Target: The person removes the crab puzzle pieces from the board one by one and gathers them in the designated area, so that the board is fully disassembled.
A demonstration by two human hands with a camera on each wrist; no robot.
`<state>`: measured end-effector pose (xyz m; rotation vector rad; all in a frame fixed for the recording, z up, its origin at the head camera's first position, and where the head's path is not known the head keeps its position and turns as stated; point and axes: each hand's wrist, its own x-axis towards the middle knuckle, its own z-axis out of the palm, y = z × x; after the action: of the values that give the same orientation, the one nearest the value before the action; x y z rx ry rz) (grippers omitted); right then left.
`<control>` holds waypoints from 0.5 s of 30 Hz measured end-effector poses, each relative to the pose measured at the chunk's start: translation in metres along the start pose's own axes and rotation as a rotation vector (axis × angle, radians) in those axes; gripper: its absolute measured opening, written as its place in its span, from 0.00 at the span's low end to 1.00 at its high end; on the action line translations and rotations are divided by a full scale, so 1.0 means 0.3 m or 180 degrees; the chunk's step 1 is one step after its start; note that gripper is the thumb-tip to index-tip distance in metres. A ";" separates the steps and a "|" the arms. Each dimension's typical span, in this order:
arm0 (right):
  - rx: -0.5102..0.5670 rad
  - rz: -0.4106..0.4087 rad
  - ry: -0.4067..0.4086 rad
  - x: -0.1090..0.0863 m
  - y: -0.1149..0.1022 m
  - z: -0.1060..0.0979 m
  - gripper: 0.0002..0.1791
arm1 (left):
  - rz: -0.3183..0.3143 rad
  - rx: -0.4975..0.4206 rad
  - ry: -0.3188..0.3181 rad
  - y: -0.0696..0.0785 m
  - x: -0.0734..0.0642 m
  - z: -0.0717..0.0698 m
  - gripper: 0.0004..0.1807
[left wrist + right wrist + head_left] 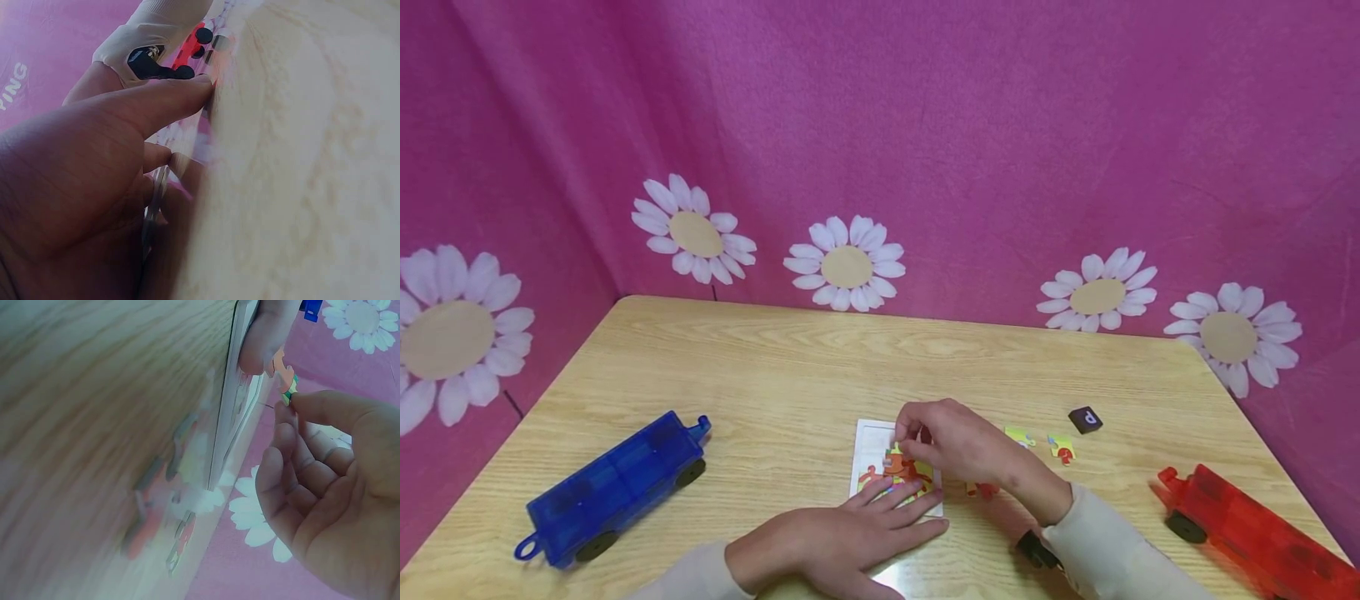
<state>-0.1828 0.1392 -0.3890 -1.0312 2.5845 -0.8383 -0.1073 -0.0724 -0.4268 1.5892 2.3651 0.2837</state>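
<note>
A small white-framed jigsaw puzzle (871,431) lies on the table, partly filled with yellow and orange-red pieces. My left hand (857,537) rests palm down with fingers spread and straight over its lower part, covering some of the picture. Above the puzzle's upper right, my right hand (958,437) pinches a puzzle piece (285,376) between thumb and index finger; orange with some green and yellow shows on it in the right wrist view. Right of the frame lie loose pieces: a yellow one (1019,436), a yellow-and-red one (1062,449) and a red one (982,490) partly behind my right forearm.
A translucent blue toy wagon (613,487) stands at the left of the wooden table (775,375), a translucent red one (1262,529) at the right. A black tile (1086,419) with a white letter lies behind the loose pieces. Pink flowered cloth (925,150) hangs around the table.
</note>
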 end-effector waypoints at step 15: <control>0.0014 -0.0011 0.0198 -0.042 0.020 -0.066 0.09 | 0.0050 0.0150 0.0058 0.000 -0.002 0.003 0.42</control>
<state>-0.1850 0.1598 -0.3763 -1.0244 2.6315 -0.8902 -0.1067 -0.0730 -0.4275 1.6336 2.3909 0.2482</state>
